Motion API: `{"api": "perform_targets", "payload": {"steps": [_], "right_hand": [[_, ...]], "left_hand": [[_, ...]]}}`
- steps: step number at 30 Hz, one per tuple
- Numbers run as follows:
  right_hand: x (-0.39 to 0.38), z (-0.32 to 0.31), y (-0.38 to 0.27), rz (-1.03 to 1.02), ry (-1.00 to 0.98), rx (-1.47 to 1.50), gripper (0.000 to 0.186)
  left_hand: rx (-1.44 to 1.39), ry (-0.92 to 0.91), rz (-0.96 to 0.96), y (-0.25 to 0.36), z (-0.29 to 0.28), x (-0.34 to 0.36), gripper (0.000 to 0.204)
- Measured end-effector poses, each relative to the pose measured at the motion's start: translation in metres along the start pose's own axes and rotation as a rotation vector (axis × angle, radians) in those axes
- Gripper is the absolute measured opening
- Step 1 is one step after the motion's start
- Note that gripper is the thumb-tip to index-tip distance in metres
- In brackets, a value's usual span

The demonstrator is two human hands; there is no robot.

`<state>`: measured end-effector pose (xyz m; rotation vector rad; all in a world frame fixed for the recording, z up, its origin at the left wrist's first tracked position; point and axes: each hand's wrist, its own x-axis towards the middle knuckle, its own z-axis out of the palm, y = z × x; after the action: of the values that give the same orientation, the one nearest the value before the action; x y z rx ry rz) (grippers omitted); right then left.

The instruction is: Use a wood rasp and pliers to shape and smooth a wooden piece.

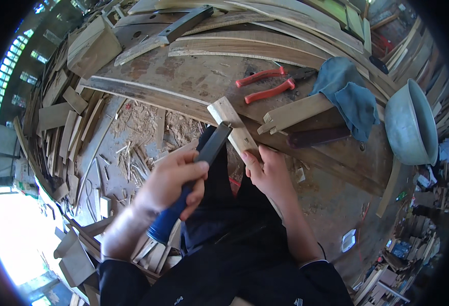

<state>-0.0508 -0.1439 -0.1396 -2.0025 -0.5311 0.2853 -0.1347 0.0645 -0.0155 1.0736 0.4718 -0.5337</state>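
Observation:
My left hand [176, 181] is closed around a chisel [214, 145] with a blue handle and a flat grey blade. The blade's tip meets or nearly meets the side of a short, pale wood piece [228, 115], and I cannot tell whether they touch. My right hand [266, 171] grips the lower end of that piece, its thumb lying on the upper face. The piece slants up and away over my lap, by the near edge of a wooden workbench [194, 84]. Part of the piece is hidden under my right fingers.
Red-handled pliers [270, 85] lie on the bench. To their right are a notched wood piece [298, 113], a blue cloth [344, 92], a dark brown bar [319, 136] and a metal basin [412, 122]. Long boards [245, 46] line the far side; offcuts [71, 122] and shavings [143, 122] cover the left.

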Motion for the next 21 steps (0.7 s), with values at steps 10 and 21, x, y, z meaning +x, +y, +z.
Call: {"api": "perform_targets", "payload": {"steps": [10,21], "right_hand": [[-0.006,-0.004,-0.011,0.188,-0.048,0.245,0.029],[0.005,-0.020,0.026,0.626,-0.762,1.174,0.042]], "left_hand": [[0.028,-0.125,0.116,-0.043,-0.020,0.024,0.023],[0.310,-0.093,0.341,-0.073,-0.048,0.084,0.035]]}}
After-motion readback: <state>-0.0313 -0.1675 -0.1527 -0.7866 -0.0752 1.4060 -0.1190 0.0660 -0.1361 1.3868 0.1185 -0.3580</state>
